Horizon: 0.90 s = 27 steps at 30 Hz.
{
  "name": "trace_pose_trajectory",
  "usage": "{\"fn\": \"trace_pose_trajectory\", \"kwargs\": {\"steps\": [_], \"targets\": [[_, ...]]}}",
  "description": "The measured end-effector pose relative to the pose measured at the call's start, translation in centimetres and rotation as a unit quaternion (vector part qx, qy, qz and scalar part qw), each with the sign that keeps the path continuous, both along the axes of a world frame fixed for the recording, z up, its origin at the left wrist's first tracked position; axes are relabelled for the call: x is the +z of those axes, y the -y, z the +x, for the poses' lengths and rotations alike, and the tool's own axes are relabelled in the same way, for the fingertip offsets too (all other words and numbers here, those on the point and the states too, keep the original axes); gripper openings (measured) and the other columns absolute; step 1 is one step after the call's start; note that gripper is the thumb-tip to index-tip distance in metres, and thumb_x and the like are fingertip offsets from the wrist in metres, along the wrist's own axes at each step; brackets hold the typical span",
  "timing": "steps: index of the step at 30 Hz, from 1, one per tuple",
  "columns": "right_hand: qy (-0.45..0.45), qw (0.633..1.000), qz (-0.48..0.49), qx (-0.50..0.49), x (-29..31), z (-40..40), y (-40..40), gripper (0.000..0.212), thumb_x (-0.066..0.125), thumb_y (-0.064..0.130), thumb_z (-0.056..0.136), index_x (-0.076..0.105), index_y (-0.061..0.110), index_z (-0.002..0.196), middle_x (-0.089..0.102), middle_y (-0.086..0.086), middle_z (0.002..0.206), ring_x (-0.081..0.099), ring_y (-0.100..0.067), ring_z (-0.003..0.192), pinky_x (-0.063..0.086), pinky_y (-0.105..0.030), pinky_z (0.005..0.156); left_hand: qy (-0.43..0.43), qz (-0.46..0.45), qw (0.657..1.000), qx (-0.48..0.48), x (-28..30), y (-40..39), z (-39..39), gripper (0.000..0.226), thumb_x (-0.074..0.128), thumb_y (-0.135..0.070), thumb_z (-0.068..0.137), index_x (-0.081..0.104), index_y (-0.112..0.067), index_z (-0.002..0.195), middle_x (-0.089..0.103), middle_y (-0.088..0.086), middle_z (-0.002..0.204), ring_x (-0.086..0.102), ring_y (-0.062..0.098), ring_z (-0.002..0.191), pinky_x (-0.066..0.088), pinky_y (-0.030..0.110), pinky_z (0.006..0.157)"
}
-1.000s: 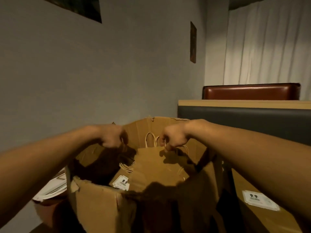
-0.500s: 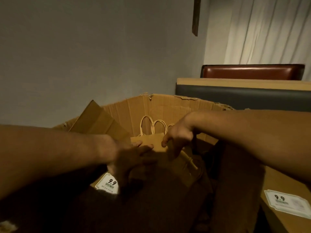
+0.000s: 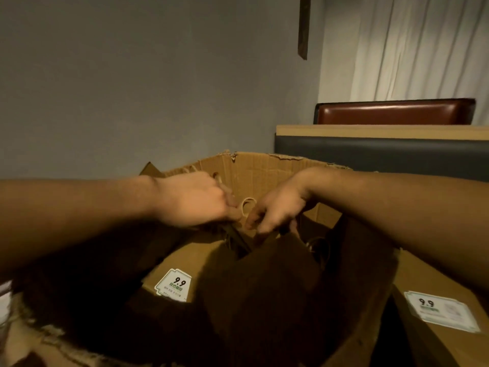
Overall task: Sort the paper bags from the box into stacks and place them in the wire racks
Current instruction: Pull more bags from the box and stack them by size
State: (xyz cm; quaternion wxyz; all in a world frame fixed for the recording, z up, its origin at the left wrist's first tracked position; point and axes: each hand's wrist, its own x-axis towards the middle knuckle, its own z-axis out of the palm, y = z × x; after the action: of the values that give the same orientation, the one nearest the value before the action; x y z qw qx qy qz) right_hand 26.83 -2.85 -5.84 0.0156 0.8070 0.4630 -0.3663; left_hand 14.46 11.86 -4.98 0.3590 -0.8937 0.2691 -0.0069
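The paper bags (image 3: pixel 201 260) stand packed inside the cardboard box (image 3: pixel 264 168), their tops near its far wall and one white 9.9 sticker (image 3: pixel 173 286) facing up at about 7 o'clock from the hands. A looped paper handle (image 3: pixel 247 206) sticks up between the two hands. The left hand (image 3: pixel 195 202) has its fingers curled onto the bag tops just beside that loop; the right hand (image 3: pixel 275 213), at 3 o'clock from it, pinches down at the bag edges. This looks like the pulling-out step: gathering a bundle to lift. Next calls for a firm hold on the whole bundle and a straight lift clear of the box wall. Another stickered bag (image 3: pixel 436 337) lies outside at 4 o'clock. No wire racks are in view.
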Motion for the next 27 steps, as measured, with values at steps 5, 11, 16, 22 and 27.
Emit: {"fn": "trace_pose_trajectory", "kwargs": {"steps": [5, 11, 16, 22, 27], "targets": [[-0.091, 0.987, 0.126, -0.03, 5.4, -4.8, 2.3, 0.033, 0.061, 0.034, 0.093, 0.061, 0.004, 0.108, 0.056, 0.002, 0.085, 0.053, -0.008, 0.067, 0.045, -0.02, 0.06, 0.038, -0.056, 0.996, 0.055, 6.7, 1.5, -3.3, 0.009, 0.054, -0.035, 0.091, 0.055, -0.036, 0.099, 0.059, -0.013, 0.09, 0.057, 0.007, 0.086, 0.049, 0.032, 0.073], [0.233, 0.937, 0.258, -0.044, 4.8, -8.3, 2.0, 0.019, 0.064, 0.027, 0.094, 0.062, 0.013, 0.105, 0.068, -0.002, 0.097, 0.065, -0.017, 0.085, 0.053, -0.026, 0.07, 0.251, -0.099, 0.96, -0.077, 9.0, 4.7, -6.3, 0.025, 0.059, -0.029, 0.087, 0.056, -0.026, 0.112, 0.061, 0.003, 0.113, 0.051, 0.025, 0.108, 0.036, 0.043, 0.094], [0.074, 0.861, 0.451, -0.224, 6.2, -6.2, 5.4, 0.023, 0.075, 0.019, 0.085, 0.065, 0.017, 0.105, 0.071, -0.002, 0.101, 0.067, -0.017, 0.087, 0.055, -0.028, 0.073, 0.278, -0.17, 0.945, -0.022, 7.8, 4.2, -9.8, 0.015, 0.051, -0.029, 0.09, 0.053, -0.021, 0.102, 0.058, 0.002, 0.096, 0.052, 0.016, 0.08, 0.043, 0.029, 0.064], [-0.083, 0.768, 0.533, -0.346, 6.3, -5.3, 8.0, 0.017, 0.071, 0.009, 0.087, 0.063, 0.017, 0.099, 0.072, -0.003, 0.093, 0.07, -0.014, 0.073, 0.055, -0.024, 0.055, -0.107, -0.152, 0.822, 0.538, 4.3, -0.2, -8.5, 0.036, 0.05, -0.026, 0.099, 0.053, -0.007, 0.13, 0.061, 0.01, 0.122, 0.057, 0.017, 0.098, 0.05, 0.027, 0.083], [-0.106, 0.774, 0.52, -0.346, 3.8, -5.0, 7.3, 0.035, 0.067, 0.0, 0.087, 0.062, 0.014, 0.119, 0.07, -0.006, 0.102, 0.07, -0.023, 0.089, 0.059, -0.036, 0.079, -0.176, -0.196, 0.781, 0.567, 1.2, 0.4, -6.5, 0.047, 0.055, -0.036, 0.095, 0.048, -0.015, 0.136, 0.055, 0.006, 0.131, 0.054, 0.022, 0.119, 0.045, 0.033, 0.097]]}}
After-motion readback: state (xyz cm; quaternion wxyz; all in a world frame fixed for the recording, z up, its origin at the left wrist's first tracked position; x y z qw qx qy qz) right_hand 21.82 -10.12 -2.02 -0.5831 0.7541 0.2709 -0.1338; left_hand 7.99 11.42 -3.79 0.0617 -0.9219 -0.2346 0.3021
